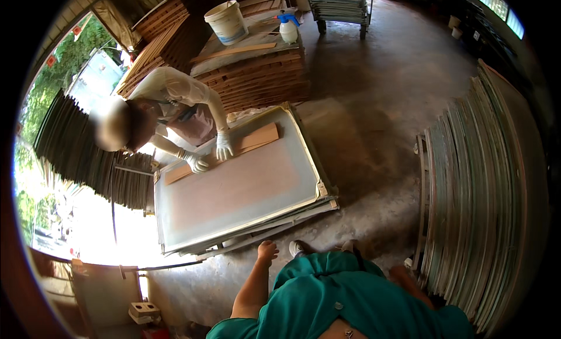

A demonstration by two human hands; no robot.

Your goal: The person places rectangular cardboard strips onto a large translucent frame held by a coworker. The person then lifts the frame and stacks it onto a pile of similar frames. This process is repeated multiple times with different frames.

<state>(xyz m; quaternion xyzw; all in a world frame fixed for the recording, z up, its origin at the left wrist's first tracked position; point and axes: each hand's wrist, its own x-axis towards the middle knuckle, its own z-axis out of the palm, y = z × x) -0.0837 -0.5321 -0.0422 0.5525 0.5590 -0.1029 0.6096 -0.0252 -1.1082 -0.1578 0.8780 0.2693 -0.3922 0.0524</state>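
My left hand [267,251] hangs just off the near edge of a large framed screen panel [245,190], apart from it. Its fingers are loosely curled in, and nothing shows in them. On my right side my lower arm [412,284] hangs in shadow beside my green shirt; its fingers cannot be made out. The panel lies flat on top of a stack, with a pale yellow border and a pinkish middle. Across the stack a co-worker in light gloves leans over it, both gloved hands [224,146] on thin brown wooden strips [257,139] along the panel's far side.
Upright panels [467,193] fill a rack on my right. Behind the panel stands a wood pile [257,76] bearing a white bucket [227,23] and a blue-topped spray bottle [288,29]. A loaded cart [339,9] stands farther back. More panels [87,152] lean at left near bright daylight.
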